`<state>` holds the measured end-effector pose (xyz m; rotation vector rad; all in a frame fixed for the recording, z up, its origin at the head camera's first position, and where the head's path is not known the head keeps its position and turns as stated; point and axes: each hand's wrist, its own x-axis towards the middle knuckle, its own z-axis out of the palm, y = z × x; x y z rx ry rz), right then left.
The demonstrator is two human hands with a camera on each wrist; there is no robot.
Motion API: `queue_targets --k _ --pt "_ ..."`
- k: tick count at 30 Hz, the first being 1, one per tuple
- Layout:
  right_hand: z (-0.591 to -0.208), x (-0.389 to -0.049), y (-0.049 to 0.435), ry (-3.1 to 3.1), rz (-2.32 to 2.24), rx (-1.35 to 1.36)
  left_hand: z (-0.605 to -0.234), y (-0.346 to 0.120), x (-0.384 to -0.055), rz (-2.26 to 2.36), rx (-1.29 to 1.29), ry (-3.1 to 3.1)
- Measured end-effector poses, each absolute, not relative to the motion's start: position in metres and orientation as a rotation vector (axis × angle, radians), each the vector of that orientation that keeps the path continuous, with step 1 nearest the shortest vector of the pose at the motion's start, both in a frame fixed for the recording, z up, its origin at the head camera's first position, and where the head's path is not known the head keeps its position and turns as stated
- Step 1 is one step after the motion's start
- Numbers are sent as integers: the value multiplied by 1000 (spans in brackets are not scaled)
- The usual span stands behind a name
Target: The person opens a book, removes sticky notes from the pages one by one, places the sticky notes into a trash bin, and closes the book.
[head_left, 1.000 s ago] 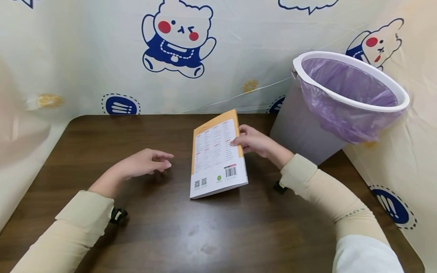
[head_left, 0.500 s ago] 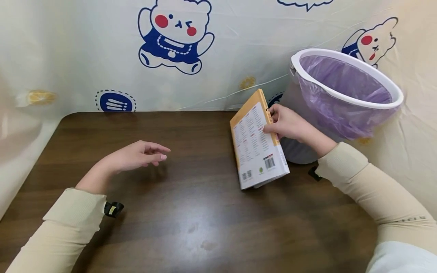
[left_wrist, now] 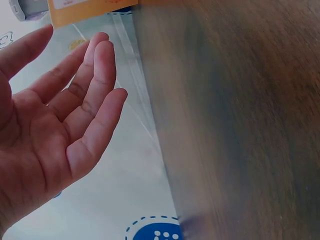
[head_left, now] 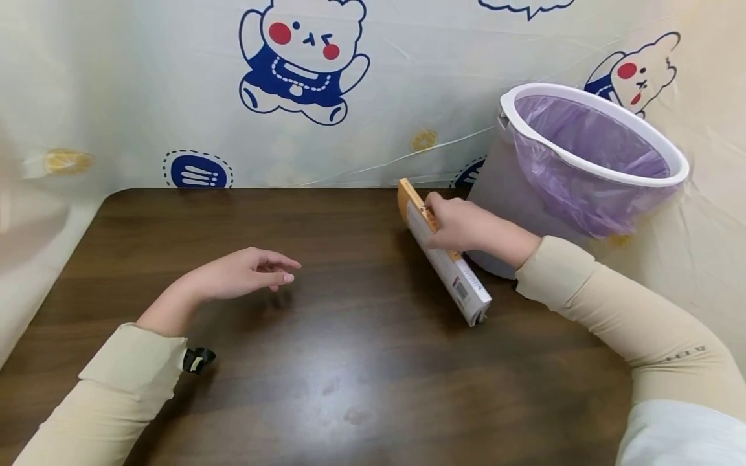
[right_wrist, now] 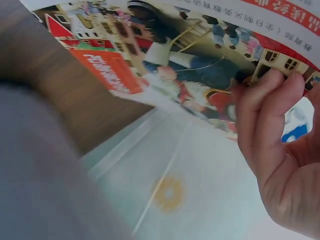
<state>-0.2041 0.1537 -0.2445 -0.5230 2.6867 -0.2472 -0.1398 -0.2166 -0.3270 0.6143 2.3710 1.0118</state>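
My right hand (head_left: 460, 223) grips a book (head_left: 440, 255) by its spine, thumb on the white back cover. Held on edge, the book stands tilted with its spine turned up towards the head camera. In the right wrist view the fingers (right_wrist: 272, 107) lie against the book's colourful illustrated front cover (right_wrist: 200, 65). Over the left part of the table hovers my left hand (head_left: 241, 275), holding nothing. Its fingers (left_wrist: 102, 70) are relaxed and slightly bent in the left wrist view. Whether the book's lower edge touches the table is hard to tell.
A grey bin (head_left: 513, 181) with a white rim and a purple bag liner (head_left: 583, 188) stands at the back right, just beyond the right hand. The dark wooden table (head_left: 326, 382) meets a printed cloth backdrop (head_left: 175, 84) at its far edge.
The right hand has carried the book rightward from the middle of the table, then turned it so the back cover faces away and the spine shows. The left hand has barely moved.
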Motion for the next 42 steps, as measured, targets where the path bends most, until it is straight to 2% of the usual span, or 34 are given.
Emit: queue_targets --k 10,17,24,34,42 --pt "-270 -204 83 2691 -70 -771 -324 -218 -135 996 610 2361" --pt "-307 -211 33 2699 124 -971 -322 -215 -132 1006 612 2380" --pt "-346 -208 -6 2663 254 -904 -321 -213 -129 1046 550 2468" --pt "-363 -202 -26 2687 262 -937 -325 -210 -131 1105 550 2470" --pt "-361 -205 -19 2592 68 -918 -327 -206 -128 1094 557 2464"
